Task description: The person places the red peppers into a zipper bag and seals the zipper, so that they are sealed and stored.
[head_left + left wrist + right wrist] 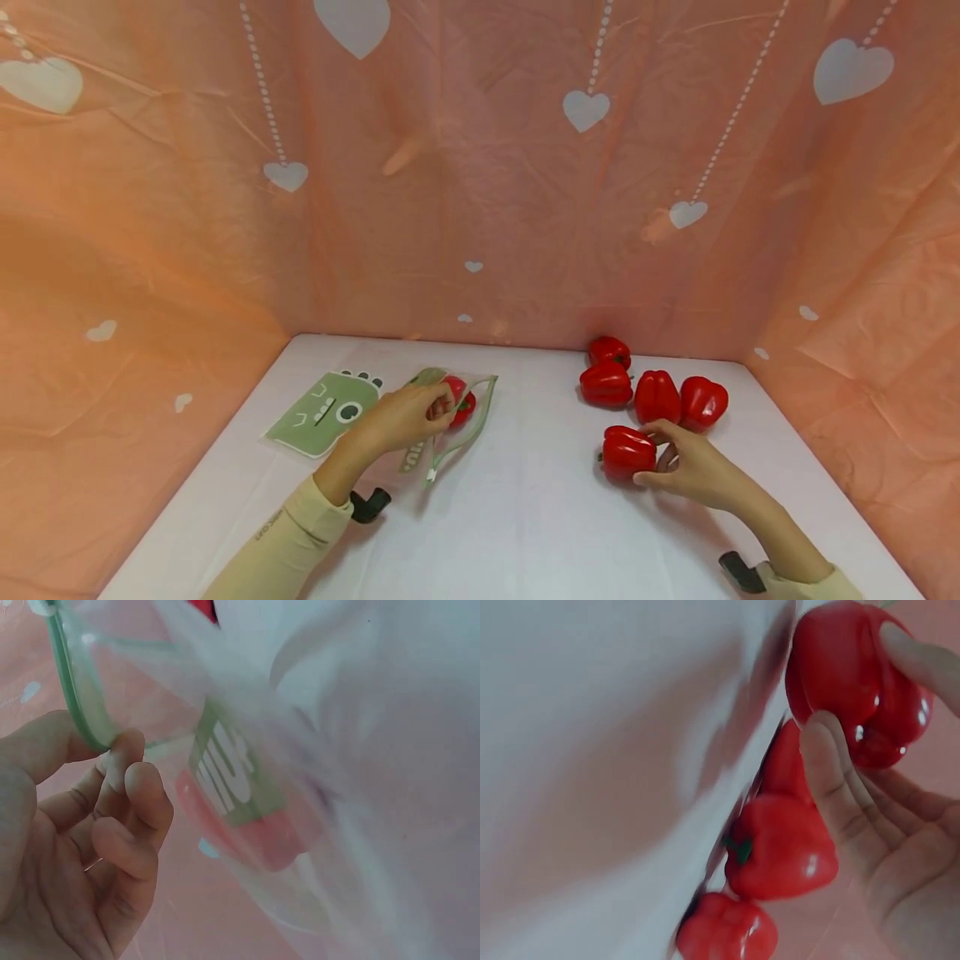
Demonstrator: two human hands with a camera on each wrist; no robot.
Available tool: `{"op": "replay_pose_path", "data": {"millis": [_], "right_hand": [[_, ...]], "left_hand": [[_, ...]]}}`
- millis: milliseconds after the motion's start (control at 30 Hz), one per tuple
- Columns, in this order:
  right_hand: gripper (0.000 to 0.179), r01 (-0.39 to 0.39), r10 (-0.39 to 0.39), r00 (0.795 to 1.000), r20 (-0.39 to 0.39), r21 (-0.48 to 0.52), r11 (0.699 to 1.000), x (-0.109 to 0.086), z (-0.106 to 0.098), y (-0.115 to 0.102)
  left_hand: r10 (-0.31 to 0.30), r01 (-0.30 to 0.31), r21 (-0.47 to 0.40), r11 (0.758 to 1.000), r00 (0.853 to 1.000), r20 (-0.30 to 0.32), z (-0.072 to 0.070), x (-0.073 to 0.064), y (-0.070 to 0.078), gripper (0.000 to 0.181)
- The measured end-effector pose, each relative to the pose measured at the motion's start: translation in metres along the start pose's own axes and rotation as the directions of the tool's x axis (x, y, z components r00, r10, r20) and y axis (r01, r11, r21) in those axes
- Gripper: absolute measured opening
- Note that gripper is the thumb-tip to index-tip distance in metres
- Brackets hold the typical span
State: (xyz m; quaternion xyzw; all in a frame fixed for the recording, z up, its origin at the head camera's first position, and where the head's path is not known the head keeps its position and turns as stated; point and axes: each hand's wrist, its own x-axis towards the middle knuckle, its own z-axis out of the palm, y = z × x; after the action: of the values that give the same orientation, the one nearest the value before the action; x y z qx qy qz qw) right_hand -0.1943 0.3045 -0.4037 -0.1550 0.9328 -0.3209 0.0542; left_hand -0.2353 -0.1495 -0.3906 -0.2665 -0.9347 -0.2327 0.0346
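My left hand (pixel 405 417) pinches the green zip edge of a clear zip bag (pixel 486 407) on the left half of the table. The left wrist view shows thumb and fingertips at that green strip (pixel 69 697). Inside the bag lies one red bell pepper (pixel 466 407), seen blurred through the plastic beside a green label with white letters (pixel 225 769). On the right side, my right hand (pixel 693 471) grips another red bell pepper (pixel 628 454) between thumb and fingers. In the right wrist view this glossy pepper (pixel 847 667) is held above its shadow.
Several more red bell peppers (pixel 657 398) are grouped behind the right hand. A flat green bag with a cartoon monster face (pixel 322 417) lies left of the left hand. Orange cloth with white hearts (pixel 525 208) walls the white table (pixel 525 517).
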Motion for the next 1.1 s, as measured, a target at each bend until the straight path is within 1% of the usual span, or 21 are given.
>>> {"op": "replay_pose_path", "data": {"millis": [300, 633, 967, 1100], "right_hand": [[0.076, 0.022, -0.020, 1.000, -0.024, 0.073, 0.997, 0.019, 0.020, -0.021], [0.076, 0.014, -0.010, 0.999, -0.049, 0.096, 0.995, 0.041, 0.043, -0.048], [0.070, 0.081, -0.077, 0.996, -0.042, 0.127, 0.989, 0.063, 0.060, -0.066], [0.069, 0.088, -0.082, 0.996, -0.040, 0.154, 0.984, 0.071, 0.068, -0.073]], "left_hand": [[-0.037, 0.037, -0.019, 0.999, 0.999, 0.009, 0.001, 0.001, 0.002, 0.013], [-0.034, 0.034, 0.003, 0.999, 0.999, -0.004, 0.001, 0.001, 0.002, 0.012], [-0.040, 0.040, 0.003, 0.999, 0.999, 0.007, 0.002, 0.002, 0.002, 0.012], [-0.042, 0.042, -0.007, 0.999, 0.999, 0.014, 0.002, 0.002, 0.004, 0.012]]}}
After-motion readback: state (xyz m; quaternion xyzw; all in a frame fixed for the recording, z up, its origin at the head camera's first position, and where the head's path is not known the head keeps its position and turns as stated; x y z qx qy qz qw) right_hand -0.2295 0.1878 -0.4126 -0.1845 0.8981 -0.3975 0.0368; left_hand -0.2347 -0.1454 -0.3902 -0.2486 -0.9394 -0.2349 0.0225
